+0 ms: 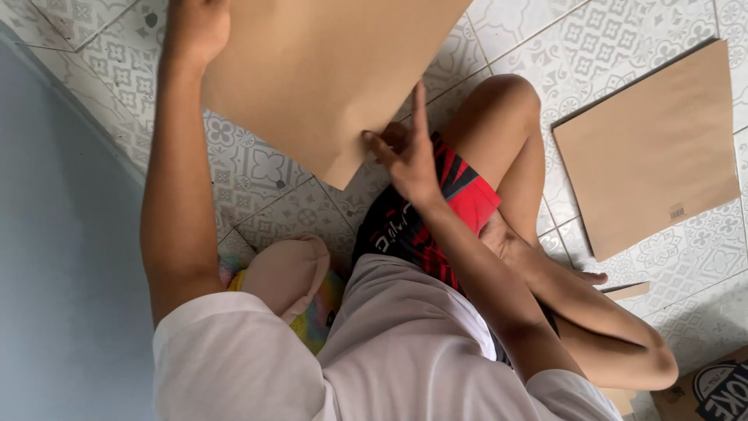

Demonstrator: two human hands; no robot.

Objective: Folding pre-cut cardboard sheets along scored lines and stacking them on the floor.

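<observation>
A large brown paper sheet (319,70) hangs above the patterned tile floor, one corner pointing down toward my lap. My left hand (195,27) grips its left edge near the top of the view. My right hand (405,152) pinches the sheet's lower edge just beside that corner, index finger stretched up along the paper. I sit cross-legged in red and black shorts (436,218) and a white shirt.
A stack of brown paper sheets (647,148) lies on the tiles (257,179) to the right. A grey wall (62,249) runs down the left. A pastel soft toy (292,284) sits by my left hip; a cardboard box corner (713,390) shows bottom right.
</observation>
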